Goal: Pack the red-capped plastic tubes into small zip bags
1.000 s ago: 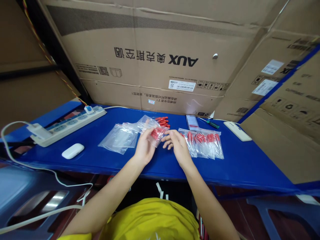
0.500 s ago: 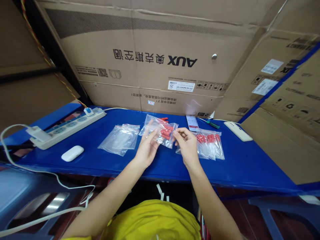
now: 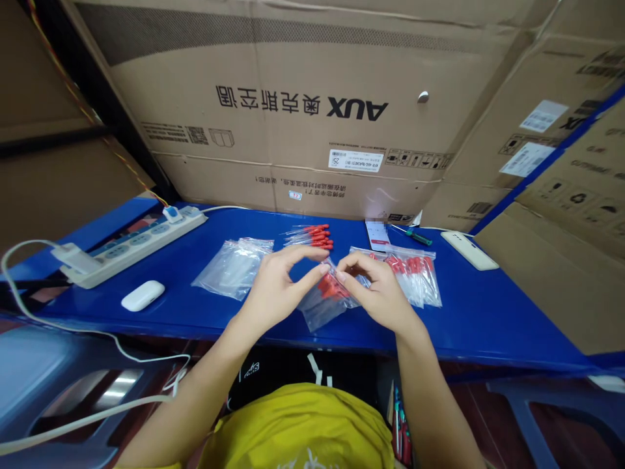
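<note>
My left hand [image 3: 280, 280] pinches the top edge of a clear zip bag [image 3: 322, 312] between thumb and fingertips. My right hand [image 3: 375, 286] pinches the same edge close beside it. Inside the bag lie several red-handled pieces; their lower parts are blurred by the plastic. Behind my left hand, several thin-shafted tools with red handles [image 3: 318, 236] lie loose in a row. A stack of flat clear zip bags [image 3: 232, 267] is on the left. Right of my right hand, filled zip bags [image 3: 420, 280] with red-handled pieces overlap one another.
On the blue table [image 3: 469, 312] stand a white power strip [image 3: 146, 244] and a white earphone case [image 3: 142, 296] at left. A phone [image 3: 377, 234], a green-handled screwdriver [image 3: 418, 238] and a white phone-like slab [image 3: 469, 250] lie at back right. A cardboard box [image 3: 293, 143] walls the back.
The held bag has come nearer to me and turned so its top edge faces away. My right hand has joined the left at that edge. The loose red-handled row now shows fully.
</note>
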